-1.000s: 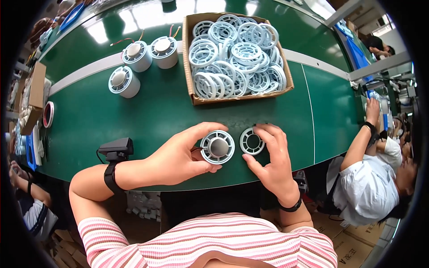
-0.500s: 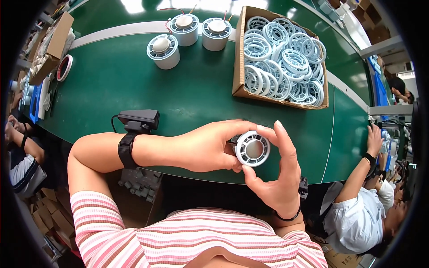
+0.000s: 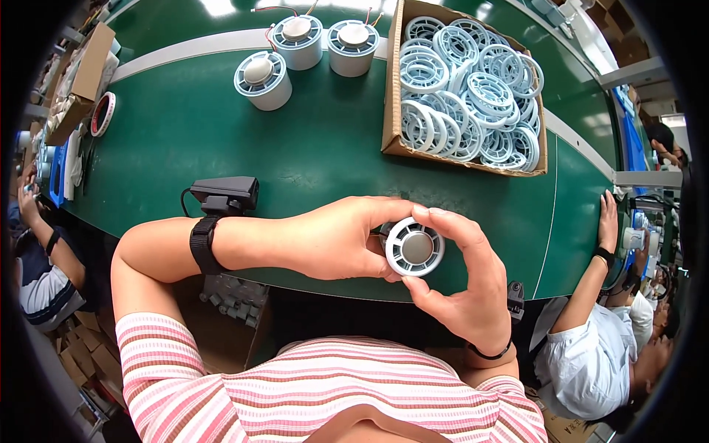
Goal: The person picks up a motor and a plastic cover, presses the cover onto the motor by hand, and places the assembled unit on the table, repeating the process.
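My left hand (image 3: 360, 240) is closed around a small round motor unit, its body mostly hidden by the fingers. Facing up on the unit is a pale spoked ring (image 3: 393, 252) around a silver domed centre (image 3: 416, 249). My right hand (image 3: 473, 292) grips this ring by its rim, thumb at the near edge and index finger at the far edge. Beyond my hands, an open cardboard box (image 3: 390, 111) holds many pale-blue spoked rings (image 3: 489, 94) piled loosely. Three white cylinders stand upright at the back, including a front one (image 3: 267, 94), each with a spoked top and a silver dome.
Thin wires rise from the back cylinders (image 3: 301, 53). A roll of tape (image 3: 103, 114) stands at the far left beside a cardboard box (image 3: 87, 70). At right, a co-worker's hand (image 3: 607, 221) rests by the green table's (image 3: 317, 162) edge. Below the table sits a carton of small parts (image 3: 233, 299).
My right index finger, raised before, has come down onto the ring's far edge. The ring has turned slightly under my fingers. The whole view has shifted a little.
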The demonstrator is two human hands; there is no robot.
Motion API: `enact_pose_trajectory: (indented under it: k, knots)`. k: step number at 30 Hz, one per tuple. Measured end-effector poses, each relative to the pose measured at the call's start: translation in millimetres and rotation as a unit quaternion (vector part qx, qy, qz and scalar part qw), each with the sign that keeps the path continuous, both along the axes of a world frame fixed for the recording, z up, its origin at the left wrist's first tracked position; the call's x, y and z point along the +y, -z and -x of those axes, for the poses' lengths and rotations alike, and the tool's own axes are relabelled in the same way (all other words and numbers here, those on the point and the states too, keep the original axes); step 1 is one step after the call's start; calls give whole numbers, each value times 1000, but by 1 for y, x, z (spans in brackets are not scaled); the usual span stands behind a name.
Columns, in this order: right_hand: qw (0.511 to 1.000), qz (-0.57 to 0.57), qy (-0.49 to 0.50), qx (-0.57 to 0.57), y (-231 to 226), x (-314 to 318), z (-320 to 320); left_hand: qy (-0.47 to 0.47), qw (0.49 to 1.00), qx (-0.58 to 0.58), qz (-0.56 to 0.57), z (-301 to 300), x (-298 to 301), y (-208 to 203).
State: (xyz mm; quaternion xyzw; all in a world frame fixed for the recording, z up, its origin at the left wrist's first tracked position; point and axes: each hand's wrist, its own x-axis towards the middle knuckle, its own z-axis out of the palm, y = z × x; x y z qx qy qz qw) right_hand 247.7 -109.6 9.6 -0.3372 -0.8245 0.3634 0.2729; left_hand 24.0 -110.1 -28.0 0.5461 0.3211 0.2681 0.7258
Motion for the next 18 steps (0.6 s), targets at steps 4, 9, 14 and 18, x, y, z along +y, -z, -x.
enact_pose_trajectory:
  k: [4,9,14,18]
  knots:
    - [1000,-2,11,6,2,-2,-1,6,1000,7,-7,0,1,-1]
    - [996,49,22,67,9,-4,-3,36,999,16,24,1,4,-4]
    - [998,38,38,43,9,-7,-3,14,999,24,25,0,4,-9]
    - [1000,-23,-7,-1,3,-2,-7,9,997,-30,75,0,1,-5]
